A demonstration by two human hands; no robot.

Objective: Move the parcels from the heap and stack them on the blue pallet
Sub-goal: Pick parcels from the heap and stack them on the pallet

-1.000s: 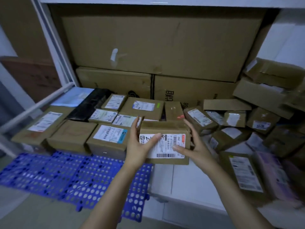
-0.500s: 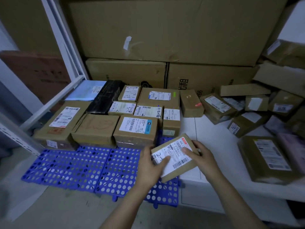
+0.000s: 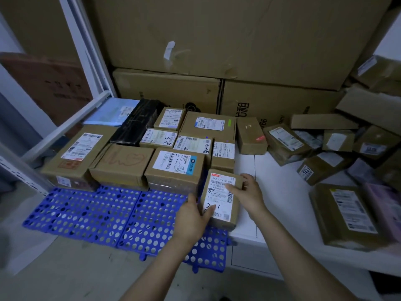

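Both hands are closed on one brown parcel (image 3: 219, 192). The left hand (image 3: 193, 216) holds its near left corner, thumb lying across the white label. The right hand (image 3: 251, 193) takes the far right edge, thumb on the label too. The parcel lies flat between them, label up, its long axis running straight away from the person.

It is over the right end of the blue pallet (image 3: 97, 213). I cannot tell whether its underside already rests on the grid or hangs just above it. Just left of the left hand stands the box with the blue-cornered label (image 3: 175, 164), at the front of the stacked rows. The parcel's left side is near that box, perhaps touching it. Just beyond the right hand's fingertips stands a smaller labelled box (image 3: 223, 151), near the parcel's far end.

My judgement is that the placing turns on this corner gap, with one neighbour to the left and one ahead. Kept on its present axis, the parcel should slide in squarely.

To the right of the right hand runs the white counter (image 3: 282, 198). Farther right on it lies the heap (image 3: 325, 168), nearer the right hand, so that hand is better placed to reach for another.
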